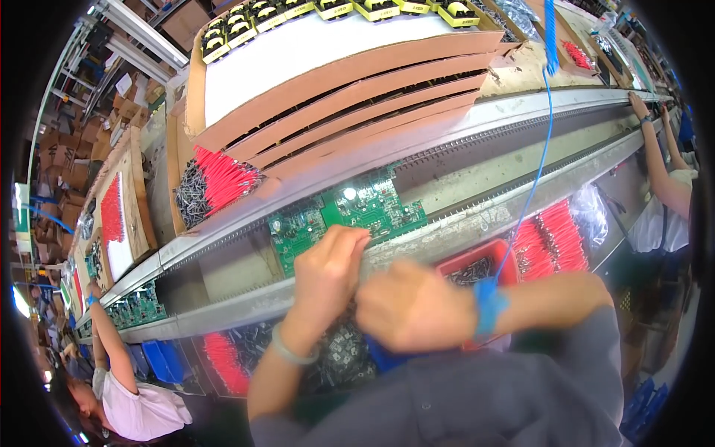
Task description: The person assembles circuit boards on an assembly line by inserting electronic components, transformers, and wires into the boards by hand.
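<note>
A green circuit board (pixel 350 205) set with small parts lies between the two rails of the conveyor in front of me. My left hand (pixel 328 268) is at the board's near edge, thumb and fingers pinched together; whatever they hold is too small to name. Close beside it on the right, my right hand (pixel 417 305) is smeared by motion over the bins on my side, and its fingers cannot be read. A blue wrist strap (pixel 489 307) with a coiled cord circles my right wrist. Under my hands, a heap of small metal parts (pixel 346 354) is partly hidden.
Beyond the rail stands a stack of cardboard trays (pixel 350 97) bearing yellow-black components (pixel 372 9). Red-sleeved parts (pixel 223 179) fill a box at left; more red-sleeved parts (pixel 551 242) lie near a red bin (pixel 477 261). Co-workers' arms reach in at both sides.
</note>
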Motion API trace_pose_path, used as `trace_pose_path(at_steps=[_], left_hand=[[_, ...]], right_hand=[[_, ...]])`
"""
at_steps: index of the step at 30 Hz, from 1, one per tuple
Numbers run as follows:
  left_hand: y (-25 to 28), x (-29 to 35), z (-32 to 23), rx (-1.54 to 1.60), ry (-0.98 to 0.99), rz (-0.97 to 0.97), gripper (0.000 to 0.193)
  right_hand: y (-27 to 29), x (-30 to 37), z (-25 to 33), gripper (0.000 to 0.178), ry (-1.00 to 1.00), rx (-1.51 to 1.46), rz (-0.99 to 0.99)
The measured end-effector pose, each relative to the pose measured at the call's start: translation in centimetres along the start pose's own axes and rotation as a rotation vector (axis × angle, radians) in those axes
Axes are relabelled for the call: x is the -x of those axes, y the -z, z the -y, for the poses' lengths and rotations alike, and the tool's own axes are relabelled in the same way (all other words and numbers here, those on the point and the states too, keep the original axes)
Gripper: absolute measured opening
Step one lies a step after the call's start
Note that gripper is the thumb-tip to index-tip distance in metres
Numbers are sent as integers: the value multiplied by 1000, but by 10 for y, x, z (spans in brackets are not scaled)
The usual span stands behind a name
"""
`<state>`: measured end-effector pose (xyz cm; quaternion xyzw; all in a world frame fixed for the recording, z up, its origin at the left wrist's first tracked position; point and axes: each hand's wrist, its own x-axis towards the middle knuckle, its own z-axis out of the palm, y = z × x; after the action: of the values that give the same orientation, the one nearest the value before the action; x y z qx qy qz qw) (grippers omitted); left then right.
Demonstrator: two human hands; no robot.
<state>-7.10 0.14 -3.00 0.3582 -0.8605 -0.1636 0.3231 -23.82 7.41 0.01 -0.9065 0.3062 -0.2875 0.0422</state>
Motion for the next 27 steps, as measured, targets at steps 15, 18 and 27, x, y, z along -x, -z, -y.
trace_pose_path(at_steps=[15,18,27], left_hand=[[1,-7,-3,-40,-22,39,9],[1,-8,-5,-115,-63,80,9],[29,8,-7,71,19,111,15]], right_hand=[[-75,-30,72,24,-132,-131,457],[-81,-33,66,23,-116,-221,515],[-63,-28,59,22,-126,-345,388]])
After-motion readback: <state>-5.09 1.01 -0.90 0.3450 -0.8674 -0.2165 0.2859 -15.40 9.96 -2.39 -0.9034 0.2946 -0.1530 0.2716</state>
